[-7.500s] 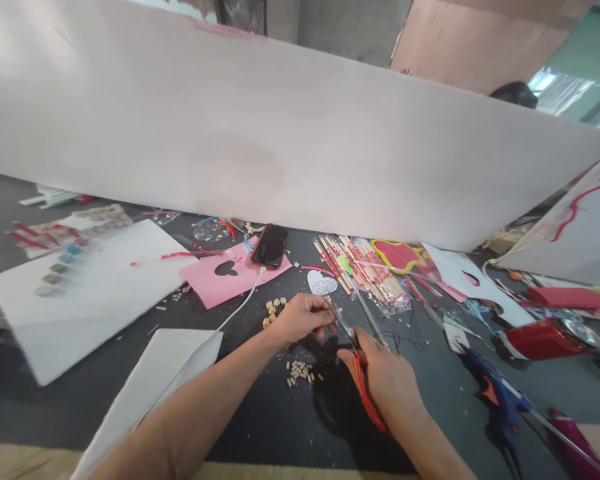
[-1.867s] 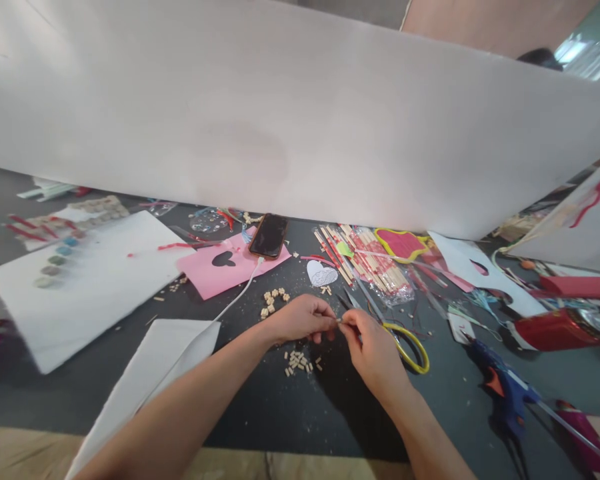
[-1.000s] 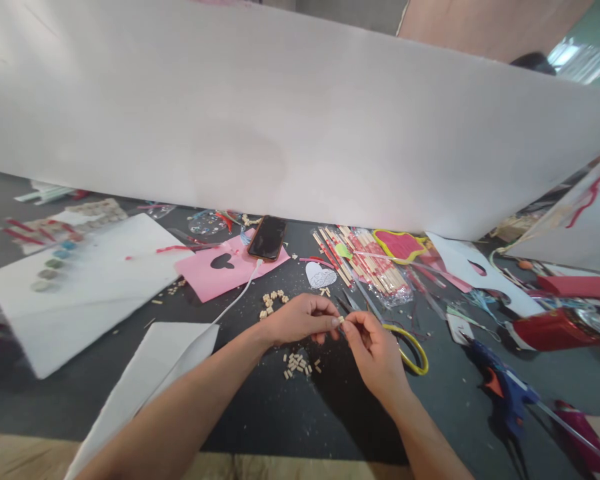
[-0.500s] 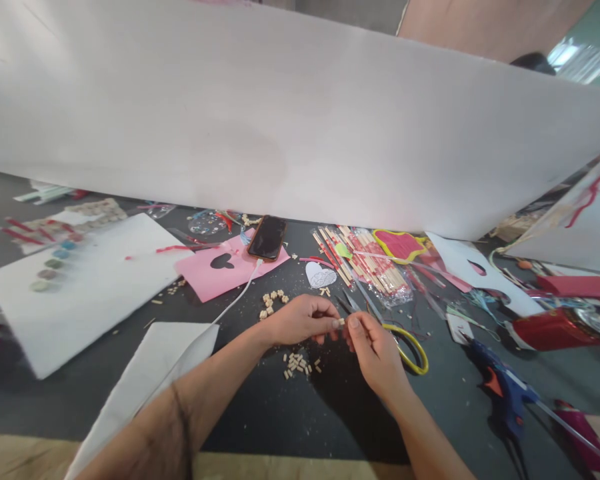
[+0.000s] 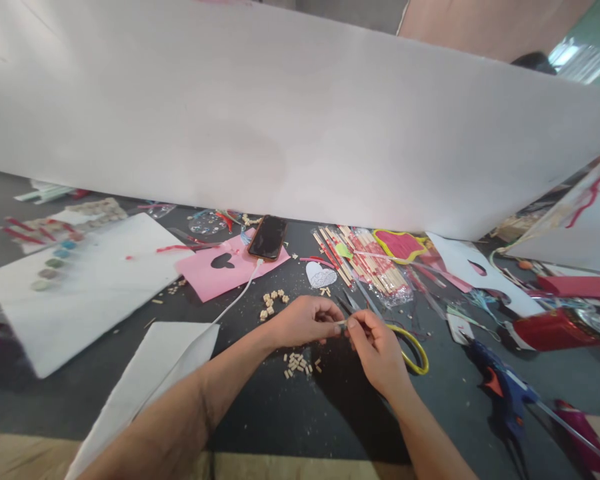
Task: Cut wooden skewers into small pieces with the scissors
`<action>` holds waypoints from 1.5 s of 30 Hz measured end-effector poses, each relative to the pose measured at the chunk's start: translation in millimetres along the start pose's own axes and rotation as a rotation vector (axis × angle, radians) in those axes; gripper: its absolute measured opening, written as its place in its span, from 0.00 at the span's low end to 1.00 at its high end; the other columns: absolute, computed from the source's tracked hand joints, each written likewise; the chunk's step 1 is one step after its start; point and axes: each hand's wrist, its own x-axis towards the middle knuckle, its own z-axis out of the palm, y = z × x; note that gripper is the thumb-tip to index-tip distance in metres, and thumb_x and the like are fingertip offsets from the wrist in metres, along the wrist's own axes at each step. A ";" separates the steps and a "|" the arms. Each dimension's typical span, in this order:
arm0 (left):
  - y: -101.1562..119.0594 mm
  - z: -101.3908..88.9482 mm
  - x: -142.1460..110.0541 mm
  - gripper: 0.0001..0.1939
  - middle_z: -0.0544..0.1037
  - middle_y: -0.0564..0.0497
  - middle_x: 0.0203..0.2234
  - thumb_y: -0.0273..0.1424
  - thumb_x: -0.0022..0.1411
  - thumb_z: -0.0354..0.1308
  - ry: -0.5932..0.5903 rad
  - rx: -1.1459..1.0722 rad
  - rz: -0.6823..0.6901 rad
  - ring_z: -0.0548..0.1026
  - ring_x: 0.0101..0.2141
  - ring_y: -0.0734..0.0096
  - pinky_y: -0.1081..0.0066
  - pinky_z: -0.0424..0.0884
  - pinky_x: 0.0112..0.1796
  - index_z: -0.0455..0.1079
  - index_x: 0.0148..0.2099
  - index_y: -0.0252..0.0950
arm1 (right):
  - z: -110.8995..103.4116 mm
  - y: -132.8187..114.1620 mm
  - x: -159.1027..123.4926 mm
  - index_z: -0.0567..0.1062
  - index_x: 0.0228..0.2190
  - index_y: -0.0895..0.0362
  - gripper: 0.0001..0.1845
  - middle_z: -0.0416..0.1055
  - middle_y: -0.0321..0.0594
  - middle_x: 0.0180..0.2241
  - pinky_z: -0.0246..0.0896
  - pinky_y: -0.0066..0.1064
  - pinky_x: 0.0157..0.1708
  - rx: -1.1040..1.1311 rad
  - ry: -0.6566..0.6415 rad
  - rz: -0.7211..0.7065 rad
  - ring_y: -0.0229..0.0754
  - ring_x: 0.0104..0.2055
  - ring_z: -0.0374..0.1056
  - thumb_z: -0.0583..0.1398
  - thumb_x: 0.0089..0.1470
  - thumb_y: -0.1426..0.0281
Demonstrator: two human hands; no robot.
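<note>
Over the dark table, my left hand and my right hand meet with their fingertips pinched together. Between them is a small pale wooden stick piece, mostly covered by the fingers. Both hands are closed on it. Just below lies a loose pile of short cut stick pieces. Beyond my left wrist sits a cluster of small wooden blocks. Scissors with yellow handles lie open beside and partly behind my right hand. A white paper heart rests beyond the hands.
Packs of wooden chopsticks lie at the back. A phone with a white cable rests on pink paper. White sheets cover the left. At right are a blue glue gun and a red can. A white panel stands behind.
Both hands stay in nearly the same place. The fingers have shifted slightly around the wooden piece, which now shows as a thinner sliver between the fingertips.
</note>
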 end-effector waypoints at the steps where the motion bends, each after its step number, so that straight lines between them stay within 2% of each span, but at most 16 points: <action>1: 0.2 0.6 0.1 0.11 0.71 0.54 0.23 0.35 0.52 0.57 0.019 0.012 0.012 0.68 0.23 0.77 0.78 0.67 0.24 0.69 0.36 0.33 | -0.2 -0.5 0.3 0.66 0.27 0.56 0.11 0.62 0.31 0.19 0.54 0.23 0.20 0.013 -0.002 0.009 0.33 0.21 0.59 0.52 0.56 0.63; 8: -1.3 3.4 1.0 0.09 0.73 0.53 0.24 0.34 0.55 0.53 0.061 0.065 0.013 0.69 0.21 0.77 0.78 0.65 0.23 0.70 0.34 0.33 | 1.2 -5.6 0.9 0.66 0.26 0.56 0.13 0.62 0.31 0.19 0.54 0.24 0.20 0.079 -0.007 0.031 0.33 0.20 0.58 0.52 0.55 0.61; 16: -2.4 6.2 2.8 0.08 0.73 0.53 0.23 0.32 0.54 0.53 0.092 0.036 -0.015 0.69 0.19 0.80 0.80 0.63 0.21 0.69 0.32 0.33 | 4.7 -3.0 -0.5 0.66 0.26 0.57 0.13 0.64 0.33 0.20 0.54 0.23 0.20 0.081 0.015 0.047 0.33 0.21 0.58 0.52 0.55 0.61; 25: -3.7 6.9 4.1 0.08 0.73 0.54 0.22 0.33 0.53 0.53 0.096 -0.020 -0.037 0.68 0.18 0.81 0.80 0.62 0.20 0.68 0.31 0.32 | 6.0 1.9 -1.2 0.67 0.27 0.57 0.13 0.66 0.34 0.23 0.55 0.23 0.21 0.053 0.023 0.038 0.34 0.22 0.60 0.52 0.56 0.61; 36: -3.9 6.6 5.3 0.09 0.73 0.53 0.22 0.33 0.53 0.54 0.076 -0.054 -0.038 0.67 0.18 0.81 0.80 0.63 0.20 0.68 0.31 0.31 | 6.8 4.3 -1.0 0.65 0.28 0.57 0.13 0.65 0.33 0.23 0.56 0.23 0.23 -0.028 0.026 -0.008 0.33 0.23 0.60 0.50 0.58 0.62; 41: -1.4 0.2 2.0 0.08 0.74 0.53 0.21 0.33 0.53 0.54 0.079 -0.020 -0.029 0.68 0.18 0.81 0.80 0.63 0.21 0.68 0.30 0.32 | 6.0 6.8 -1.3 0.66 0.30 0.56 0.12 0.66 0.35 0.25 0.57 0.24 0.25 -0.110 0.018 -0.048 0.34 0.24 0.62 0.49 0.59 0.63; 45: 1.0 -11.7 0.6 0.09 0.75 0.52 0.22 0.34 0.53 0.54 0.189 -0.052 0.004 0.65 0.17 0.82 0.80 0.60 0.20 0.68 0.29 0.32 | 6.4 3.8 -1.9 0.68 0.31 0.56 0.09 0.68 0.37 0.27 0.58 0.26 0.30 -0.223 -0.027 -0.117 0.36 0.28 0.64 0.50 0.58 0.66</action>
